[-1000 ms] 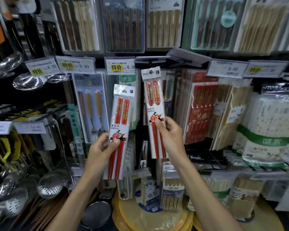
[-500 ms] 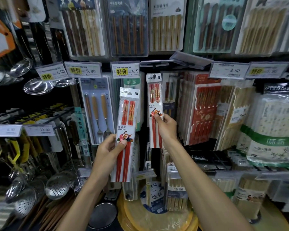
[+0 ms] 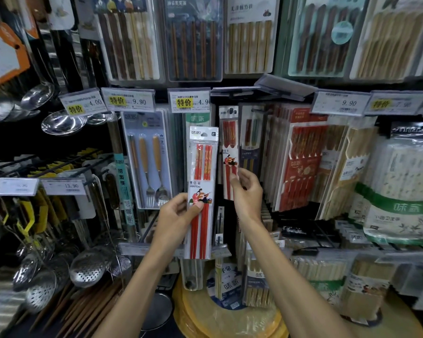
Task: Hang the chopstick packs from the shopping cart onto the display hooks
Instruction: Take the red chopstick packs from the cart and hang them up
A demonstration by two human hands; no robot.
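Observation:
My left hand [image 3: 175, 215] grips a clear pack of red chopsticks [image 3: 202, 167] at its middle and holds it upright in front of the display. A second, matching red chopstick pack [image 3: 227, 142] hangs just behind it to the right, its top at a display hook [image 3: 226, 111] under the price rail. My right hand [image 3: 248, 191] pinches the lower right edge of that hanging pack with thumb and fingertips. The shopping cart is out of view.
Other chopstick packs [image 3: 300, 152] hang tightly to the right, and a fork and spoon set [image 3: 147, 157] hangs to the left. Price tags [image 3: 189, 101] jut out above. Metal skimmers [image 3: 88, 267] hang at lower left, and boxed chopsticks [image 3: 257, 284] stand below.
My right hand has pushed its pack up and back toward the display, where it now hangs at the hook. The left hand's pack has shifted slightly right and closer to it.

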